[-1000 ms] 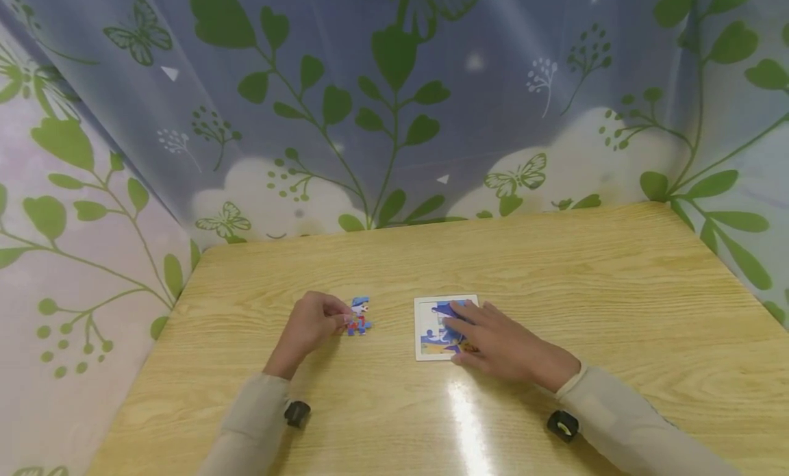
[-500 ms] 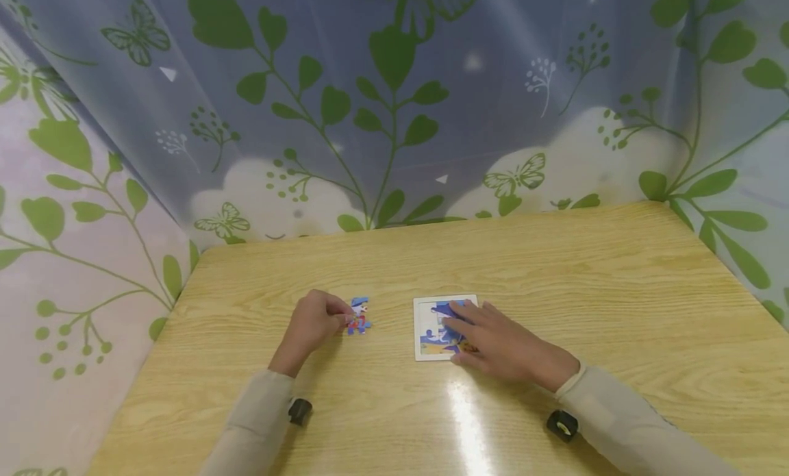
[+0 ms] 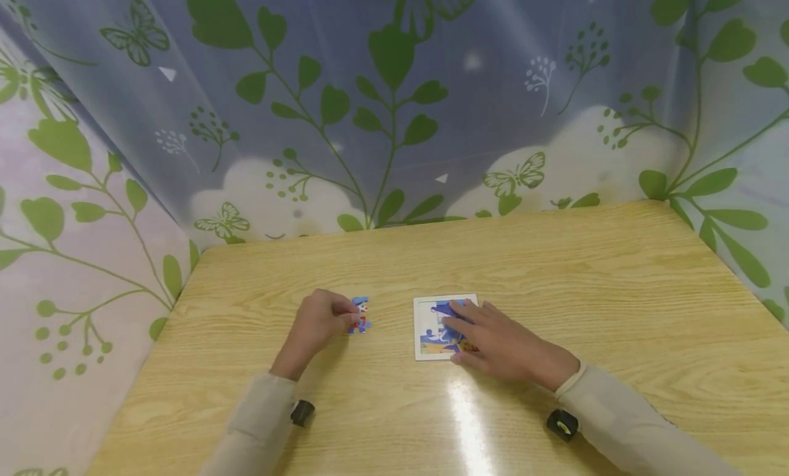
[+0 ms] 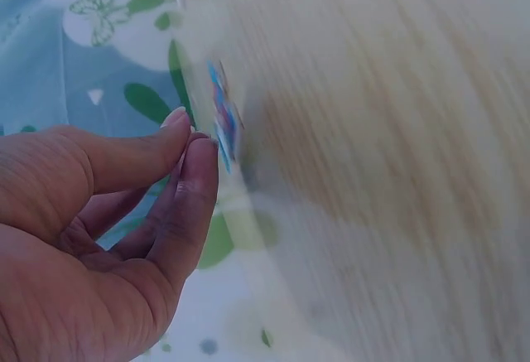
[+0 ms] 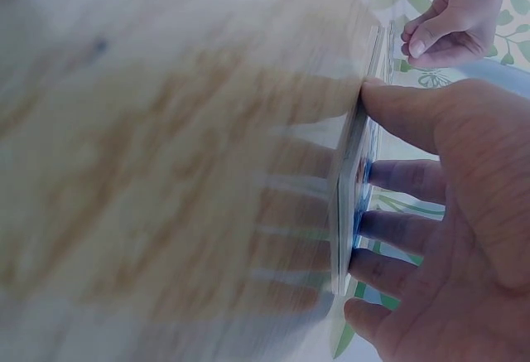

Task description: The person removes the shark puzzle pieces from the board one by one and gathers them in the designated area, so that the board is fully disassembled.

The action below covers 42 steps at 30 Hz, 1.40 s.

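The fingers (image 4: 195, 178) of the left hand (image 3: 316, 320) press together and seem to pinch a piece (image 4: 195, 134) by the loose pieces (image 3: 361, 324) on the desk (image 3: 382, 407). The right hand (image 3: 501, 339) spreads its fingers on the puzzle (image 3: 417, 339), partly filled, with a white gap (image 3: 427, 315) and those pieces left.

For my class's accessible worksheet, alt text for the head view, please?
A right hand rests on a partly filled white-framed jigsaw puzzle; the left hand pinches at loose jigsaw pieces, on a wood-grain table before a leaf-print curtain.
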Motion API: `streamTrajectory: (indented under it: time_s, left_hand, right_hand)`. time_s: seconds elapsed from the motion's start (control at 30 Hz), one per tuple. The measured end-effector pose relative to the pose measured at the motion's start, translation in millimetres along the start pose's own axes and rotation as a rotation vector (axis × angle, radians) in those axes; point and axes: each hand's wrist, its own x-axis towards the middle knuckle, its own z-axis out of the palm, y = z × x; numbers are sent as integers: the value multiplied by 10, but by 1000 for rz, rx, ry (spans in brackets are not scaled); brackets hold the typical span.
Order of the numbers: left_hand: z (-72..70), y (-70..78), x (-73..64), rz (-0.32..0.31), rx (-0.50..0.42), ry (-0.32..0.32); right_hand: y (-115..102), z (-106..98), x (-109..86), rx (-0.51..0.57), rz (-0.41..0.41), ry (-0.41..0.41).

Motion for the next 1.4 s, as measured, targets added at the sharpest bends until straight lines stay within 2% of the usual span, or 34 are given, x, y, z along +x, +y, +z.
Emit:
streamTrajectory:
  time_s: [0.2, 0.53, 0.77, 1.03, 1.4]
  left_hand:
    - [129, 153, -42, 100, 28, -8]
    - [371, 402, -88, 193, 83, -125]
    - [515, 500, -68, 214, 76, -173]
    - [608, 559, -76, 242, 74, -206]
    - [658, 579, -71, 241, 94, -191]
  right_hand:
    - [5, 8, -3, 7, 3, 2]
    - [14, 12, 1, 8, 4, -1]
    - [16, 12, 7, 2, 3, 1]
    - [4, 14, 6, -1, 4, 6]
    - [-4, 15, 6, -8, -3, 13]
